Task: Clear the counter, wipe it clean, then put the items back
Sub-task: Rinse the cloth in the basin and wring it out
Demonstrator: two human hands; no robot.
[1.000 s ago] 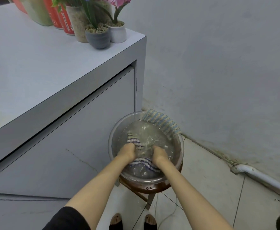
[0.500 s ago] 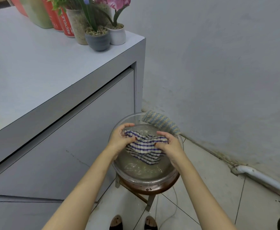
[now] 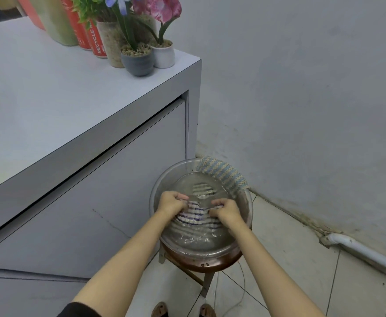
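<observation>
Head view: left hand [image 3: 171, 202] and right hand [image 3: 228, 212] clutch striped cloth [image 3: 193, 218] in basin [image 3: 164, 177] beside white counter [image 3: 50, 99].

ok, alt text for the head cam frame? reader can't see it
The left hand and right hand grip a striped cloth in a basin of cloudy water on a low wooden stool beside the wall. A knitted cloth hangs over the basin's far rim; a white counter at left carries flower pots and red cans at its far corner.
</observation>
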